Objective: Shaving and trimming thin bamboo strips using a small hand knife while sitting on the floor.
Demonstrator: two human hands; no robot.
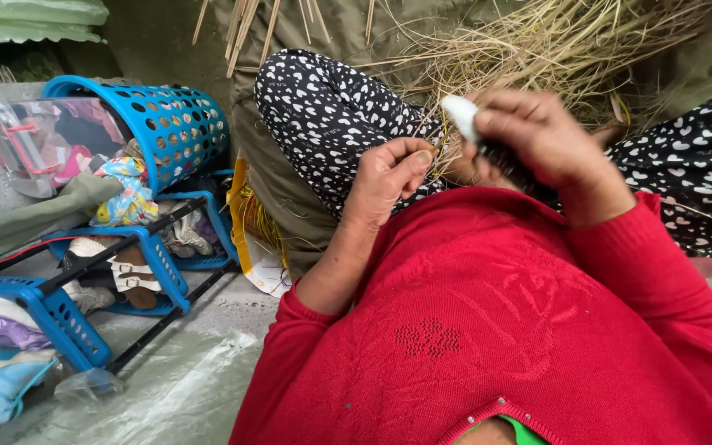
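Red sweater: worn by the person; fills the lower right of the head view, both sleeves reaching forward so that the work is kept close over the lap.

Patterned trousers: black with white hearts, over raised knees at left and right, between which the straw is penned.

Straw: a loose dry heap lying across the lap and beyond it, within easy reach of both hands; a few stiff sticks are seen above the left knee.

Blue basket: tipped on its side at left, with cloth spilling from its mouth.

Blue rack: low trays on a black frame beside the basket, in which sandals and folded cloth are kept off the floor.

Plastic sheet: spread on the floor below the rack.

Right hand: closed around a tool with a white end and a darker part below; its kind cannot be told through blur. It is held just over the straw, near the left hand.

Left hand: fingers pinched on thin strands of straw, apparently so that they are held taut against the tool.
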